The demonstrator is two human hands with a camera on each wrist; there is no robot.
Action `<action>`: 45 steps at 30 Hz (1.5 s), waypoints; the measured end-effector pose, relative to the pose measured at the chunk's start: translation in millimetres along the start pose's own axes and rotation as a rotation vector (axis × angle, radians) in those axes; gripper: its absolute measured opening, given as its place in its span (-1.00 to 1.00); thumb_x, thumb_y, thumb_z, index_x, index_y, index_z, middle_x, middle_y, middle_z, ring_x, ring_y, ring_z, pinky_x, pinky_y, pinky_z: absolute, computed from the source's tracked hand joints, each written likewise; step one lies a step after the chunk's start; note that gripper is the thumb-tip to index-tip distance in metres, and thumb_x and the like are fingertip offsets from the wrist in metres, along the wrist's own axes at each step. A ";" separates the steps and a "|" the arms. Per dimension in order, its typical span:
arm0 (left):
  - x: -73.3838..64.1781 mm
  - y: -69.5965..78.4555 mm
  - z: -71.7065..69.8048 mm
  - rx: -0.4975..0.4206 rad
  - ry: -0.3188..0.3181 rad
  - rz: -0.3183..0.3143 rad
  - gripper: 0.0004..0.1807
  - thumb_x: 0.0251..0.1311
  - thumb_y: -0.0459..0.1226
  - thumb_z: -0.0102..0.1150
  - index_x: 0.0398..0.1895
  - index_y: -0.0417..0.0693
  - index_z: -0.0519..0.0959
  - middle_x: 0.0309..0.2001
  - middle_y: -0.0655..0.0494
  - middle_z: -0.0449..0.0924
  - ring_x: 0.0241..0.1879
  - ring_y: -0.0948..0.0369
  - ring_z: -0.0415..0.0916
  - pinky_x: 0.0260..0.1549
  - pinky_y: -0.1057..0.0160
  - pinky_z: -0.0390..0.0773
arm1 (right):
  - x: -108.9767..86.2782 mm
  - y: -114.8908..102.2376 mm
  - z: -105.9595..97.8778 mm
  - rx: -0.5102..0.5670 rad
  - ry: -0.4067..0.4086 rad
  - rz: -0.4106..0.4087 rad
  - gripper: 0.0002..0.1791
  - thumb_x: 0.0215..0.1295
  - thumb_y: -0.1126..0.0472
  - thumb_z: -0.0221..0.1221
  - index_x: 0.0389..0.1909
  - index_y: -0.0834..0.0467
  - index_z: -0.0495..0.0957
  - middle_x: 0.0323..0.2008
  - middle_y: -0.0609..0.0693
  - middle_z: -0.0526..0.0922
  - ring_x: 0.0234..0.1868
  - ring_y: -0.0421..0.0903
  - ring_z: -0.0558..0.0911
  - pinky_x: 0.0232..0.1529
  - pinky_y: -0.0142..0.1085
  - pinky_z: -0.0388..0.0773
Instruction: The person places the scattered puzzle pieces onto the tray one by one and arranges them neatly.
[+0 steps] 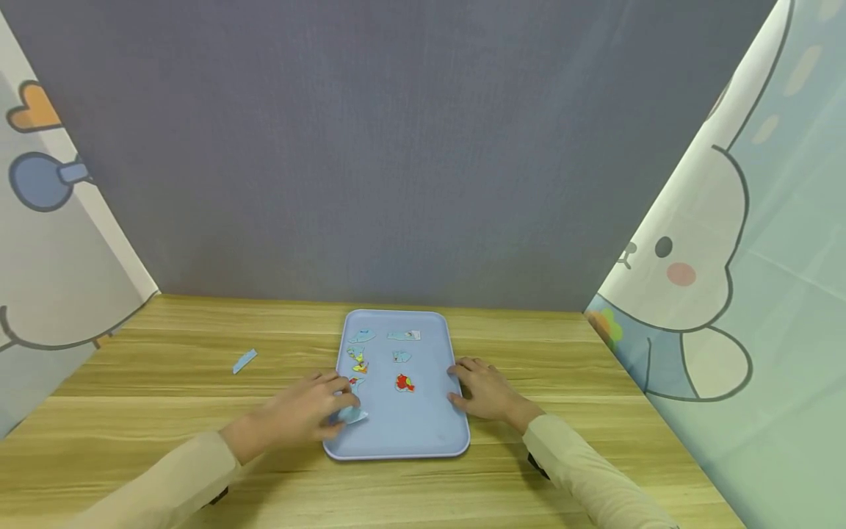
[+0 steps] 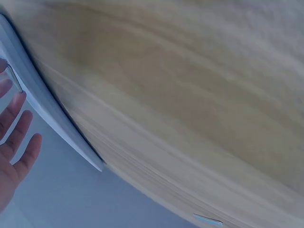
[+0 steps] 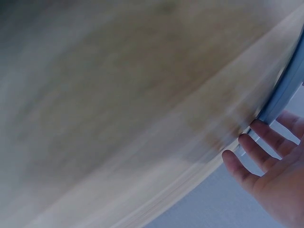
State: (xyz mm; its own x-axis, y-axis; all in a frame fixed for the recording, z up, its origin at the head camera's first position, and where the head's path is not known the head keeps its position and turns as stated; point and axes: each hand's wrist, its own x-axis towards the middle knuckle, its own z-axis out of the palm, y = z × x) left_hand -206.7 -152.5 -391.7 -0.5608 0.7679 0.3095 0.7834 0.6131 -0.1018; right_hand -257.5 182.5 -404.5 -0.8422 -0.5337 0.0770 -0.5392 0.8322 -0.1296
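My left hand is over the lower left of a pale blue tray, pinching a flat light-blue piece. From the left wrist view, the piece shows edge-on between the thumb and a fingertip, close to the tray's rim. On the tray's right rim lie the fingers of my right hand, which holds nothing. Several flat picture pieces lie in two columns on the tray, including a red one, a yellow one and a blue one with a white end.
A narrow light-blue strip lies on the wooden table, left of the tray. Behind the table stands a grey panel. Printed cartoon sheets hang at both sides.
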 end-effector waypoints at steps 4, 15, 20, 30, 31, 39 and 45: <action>0.7 4.0 1.6 0.017 0.004 0.031 -0.71 -0.09 -0.09 0.28 -0.22 0.15 0.57 -0.25 0.22 0.50 -0.19 0.20 0.44 -0.17 0.12 0.55 | 0.0 0.0 -0.1 0.003 -0.001 0.002 -0.48 0.21 -0.09 0.09 0.10 0.14 0.42 0.14 0.09 0.42 0.18 0.11 0.38 0.06 0.18 0.37; 1.1 9.3 4.5 0.019 -0.001 0.052 -0.70 -0.09 -0.07 0.27 -0.22 0.16 0.57 -0.29 0.24 0.48 -0.22 0.23 0.44 -0.09 0.14 0.52 | -0.6 0.3 0.1 0.003 0.004 0.002 -0.48 0.21 -0.09 0.09 0.10 0.13 0.42 0.15 0.09 0.42 0.19 0.12 0.38 0.07 0.19 0.35; 0.7 9.2 6.8 0.020 -0.027 0.043 -0.69 -0.08 -0.06 0.27 -0.19 0.18 0.57 -0.25 0.23 0.50 -0.19 0.22 0.44 -0.10 0.11 0.52 | -0.9 0.2 -0.2 0.010 0.005 -0.001 -0.48 0.21 -0.08 0.09 0.10 0.14 0.42 0.15 0.10 0.42 0.19 0.13 0.38 0.07 0.20 0.35; -1.1 7.6 10.8 0.013 -0.018 0.045 -0.70 -0.08 -0.06 0.27 -0.20 0.18 0.57 -0.23 0.23 0.51 -0.17 0.20 0.45 -0.09 0.12 0.52 | -1.1 -0.4 -0.9 0.009 -0.003 0.004 -0.48 0.21 -0.09 0.09 0.11 0.13 0.42 0.16 0.09 0.41 0.20 0.13 0.37 0.09 0.18 0.34; -1.2 7.6 10.7 0.012 -0.017 0.045 -0.70 -0.08 -0.06 0.27 -0.20 0.18 0.57 -0.23 0.23 0.51 -0.17 0.20 0.45 -0.09 0.11 0.52 | -1.0 -0.5 -1.0 0.012 -0.003 0.003 -0.48 0.21 -0.08 0.09 0.11 0.13 0.42 0.15 0.10 0.41 0.20 0.13 0.37 0.10 0.18 0.34; -1.1 7.3 7.0 -0.036 -0.008 0.039 -0.70 -0.08 -0.07 0.29 -0.21 0.15 0.58 -0.23 0.25 0.51 -0.17 0.21 0.46 -0.06 0.13 0.51 | -1.3 -0.7 -0.9 0.008 0.003 0.000 -0.48 0.21 -0.09 0.09 0.10 0.13 0.42 0.15 0.09 0.42 0.19 0.13 0.38 0.08 0.20 0.34; -2.6 3.4 0.0 -0.114 -0.013 -0.003 -0.70 -0.06 -0.12 0.29 -0.20 0.09 0.58 -0.20 0.24 0.53 -0.14 0.22 0.46 -0.13 0.11 0.54 | -1.5 -1.1 -1.2 0.016 0.000 0.007 -0.48 0.21 -0.09 0.09 0.11 0.13 0.42 0.15 0.09 0.41 0.20 0.13 0.37 0.09 0.21 0.33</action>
State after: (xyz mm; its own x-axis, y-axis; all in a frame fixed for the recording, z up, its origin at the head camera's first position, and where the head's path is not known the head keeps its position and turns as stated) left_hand -202.6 -152.4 -392.9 -0.5660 0.7689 0.2975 0.8066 0.5910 0.0072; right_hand -255.7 182.5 -403.3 -0.8457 -0.5282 0.0760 -0.5335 0.8332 -0.1455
